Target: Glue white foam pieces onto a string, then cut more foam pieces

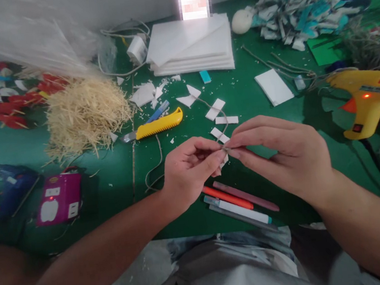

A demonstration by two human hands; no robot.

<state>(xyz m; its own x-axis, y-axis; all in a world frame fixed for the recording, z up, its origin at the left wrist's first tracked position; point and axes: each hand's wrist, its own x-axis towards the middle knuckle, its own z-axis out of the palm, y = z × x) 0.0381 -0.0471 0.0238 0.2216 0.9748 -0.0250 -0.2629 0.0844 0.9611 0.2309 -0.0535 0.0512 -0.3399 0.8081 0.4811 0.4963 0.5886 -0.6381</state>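
A thin grey cord [225, 116] with small white foam pieces [215, 109] along it runs across the green table down to my fingers. My left hand [192, 165] pinches the cord between thumb and forefinger. Touching it at the fingertips, my right hand [280, 155] also pinches the cord, so the exact spot between them is mostly hidden. A white arrow-shaped piece [189, 97] lies at the cord's far end. Just below the hands lie several markers, among them an orange one [228, 196] and a white one [239, 210].
A yellow utility knife [158, 124] lies left of centre, blade out. Beyond it are a straw heap [84, 115] and stacked white foam sheets [192, 46]. At right stands a yellow glue gun [363, 95], its light lit. A purple power socket box [59, 198] sits left.
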